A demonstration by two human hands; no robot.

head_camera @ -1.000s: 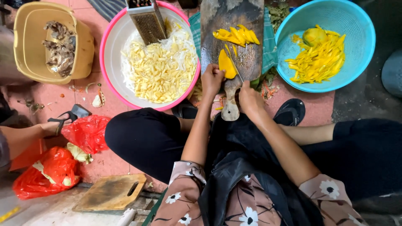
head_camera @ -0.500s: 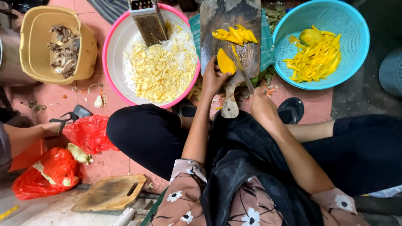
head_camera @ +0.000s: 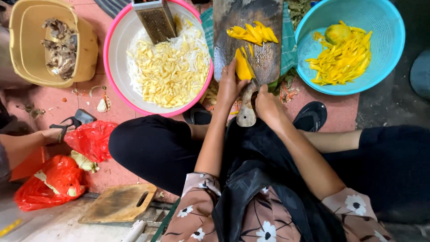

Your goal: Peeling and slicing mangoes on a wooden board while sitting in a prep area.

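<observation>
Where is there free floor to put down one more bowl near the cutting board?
The widest bare patch is the pink tiled floor below the blue basket, right of the black sandal. A narrower strip lies between the yellow tub and the pink bowl, littered with peels. The dark cutting board is crowded by mango pieces, both hands and knife.

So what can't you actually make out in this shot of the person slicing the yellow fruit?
- Knife blade, head view: the left hand and the yellow fruit piece cover most of it.
- Grater top: cut off by the upper edge.
- Contents of the tan basket: dark scraps, too small to identify.
- Right hand fingers: curled under, hidden by the hand's back.
</observation>
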